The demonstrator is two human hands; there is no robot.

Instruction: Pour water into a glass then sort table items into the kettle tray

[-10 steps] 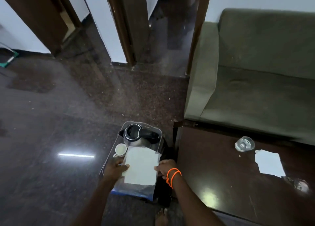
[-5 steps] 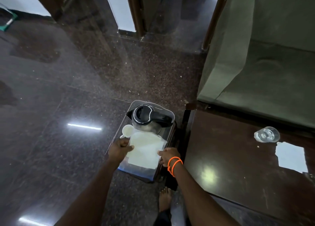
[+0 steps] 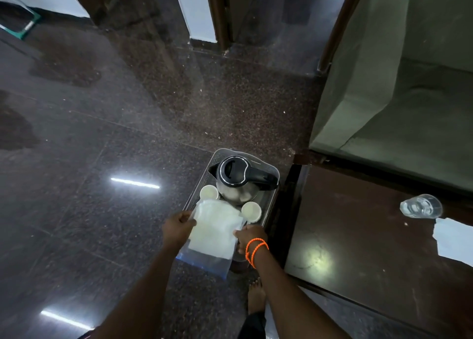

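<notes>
Hands: both reach down to the lower middle of the frame, one on each side of a clear plastic bag.
Left hand: fingers curled onto the bag's left edge, gripping it.
Right hand: fingers pinch the bag's right edge; orange bands circle the wrist.
Plastic bag: held between the two hands, white contents inside, a blue strip along its near end; it lies over the near part of the kettle tray and overhangs the tray's near edge toward the person.
Kettle tray: clear, with rounded corners, sitting low beside the desk's left end, just beyond the hands.
Kettle: steel body, black lid and handle, upright at the far end of the tray, handle pointing right.
Cups: one white cup left of the kettle, a second white cup at its right, both in the tray and both just beyond the bag's far edge.
Desk: dark wood, at the right of the frame.
Glass: clear, on the desk at far right, well apart from the hands; whether it stands upright or lies over I cannot tell.
Paper: white sheet on the desk just below the glass, cut by the right edge.
Sofa: green, upper right, behind the desk.
Floor: dark polished stone with light streaks reflected at left.
Foot: bare, on the floor below the right wrist.
</notes>
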